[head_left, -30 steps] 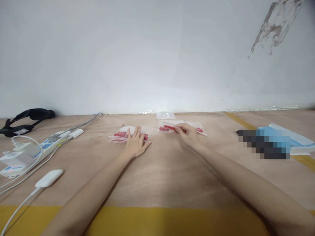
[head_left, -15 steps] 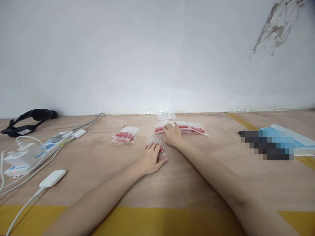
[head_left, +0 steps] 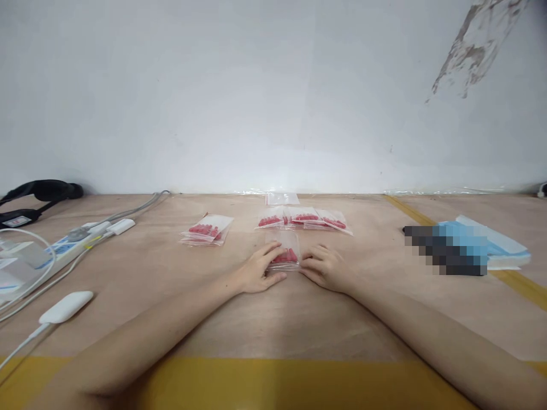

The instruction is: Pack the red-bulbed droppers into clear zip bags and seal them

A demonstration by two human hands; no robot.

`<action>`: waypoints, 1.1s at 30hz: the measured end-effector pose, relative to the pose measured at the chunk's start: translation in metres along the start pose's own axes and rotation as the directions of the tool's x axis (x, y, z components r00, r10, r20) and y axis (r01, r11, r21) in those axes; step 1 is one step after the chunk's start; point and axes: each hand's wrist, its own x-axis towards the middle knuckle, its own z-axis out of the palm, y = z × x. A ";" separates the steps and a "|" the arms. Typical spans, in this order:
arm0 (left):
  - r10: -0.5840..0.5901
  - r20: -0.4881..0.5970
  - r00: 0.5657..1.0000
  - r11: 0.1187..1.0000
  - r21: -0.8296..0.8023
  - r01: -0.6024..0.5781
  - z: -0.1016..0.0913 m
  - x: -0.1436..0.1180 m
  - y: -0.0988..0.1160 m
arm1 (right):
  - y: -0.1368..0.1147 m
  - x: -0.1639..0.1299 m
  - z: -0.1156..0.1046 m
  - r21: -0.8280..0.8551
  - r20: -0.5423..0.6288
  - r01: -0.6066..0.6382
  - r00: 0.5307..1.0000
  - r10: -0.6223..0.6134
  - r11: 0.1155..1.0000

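Your two forearms are bare from the lower edge of the view up to the wrists, with no sleeve or cuff showing. Your left hand point(head_left: 256, 272) and right hand point(head_left: 325, 271) are bare too, slender-fingered, with short, unpainted nails; neither wrist carries a watch, band or ring.

plain white wall point(head_left: 213, 97) with scuffed patch point(head_left: 470, 51), plywood tabletop point(head_left: 299, 319), yellow tape edge point(head_left: 277, 381)

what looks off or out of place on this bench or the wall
The bags look orderly: the left hand and right hand flank one small bag of red pieces lying flat. The only damage is a patch of peeled paint on the wall, upper right.
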 end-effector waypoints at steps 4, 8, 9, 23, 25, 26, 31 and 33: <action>0.038 -0.060 0.997 0.999 0.017 -0.037 -0.006 -0.008 -0.009 | -0.002 0.002 0.000 -0.070 0.016 0.032 0.999 -0.031 0.997; 0.116 -0.049 0.992 0.991 0.078 -0.112 -0.005 -0.009 -0.011 | -0.001 -0.001 -0.002 -0.095 -0.003 -0.025 1.000 0.025 0.995; 0.129 -0.050 0.990 0.988 0.091 -0.124 -0.004 -0.008 -0.011 | -0.001 -0.001 -0.002 -0.098 -0.012 -0.032 0.999 0.031 0.995; 0.107 -0.056 0.993 0.992 0.077 -0.102 -0.001 -0.002 -0.007 | -0.007 0.003 -0.003 -0.203 -0.018 -0.080 0.997 0.078 0.976; 0.113 -0.070 0.991 0.990 0.095 -0.106 0.001 0.002 -0.004 | -0.009 0.005 -0.002 -0.194 -0.025 -0.108 0.994 0.105 0.975; 0.127 -0.075 0.989 0.987 0.107 -0.119 0.003 0.004 -0.003 | -0.010 0.006 0.000 -0.186 -0.026 -0.116 0.993 0.113 0.976; 0.240 -0.085 0.967 0.961 0.162 -0.224 0.016 0.020 0.001 | -0.012 0.008 0.007 -0.150 -0.036 -0.115 0.993 0.111 0.982; 0.264 -0.093 0.960 0.951 0.193 -0.243 0.021 0.024 0.001 | -0.012 0.007 0.008 -0.139 -0.043 -0.115 0.993 0.110 0.984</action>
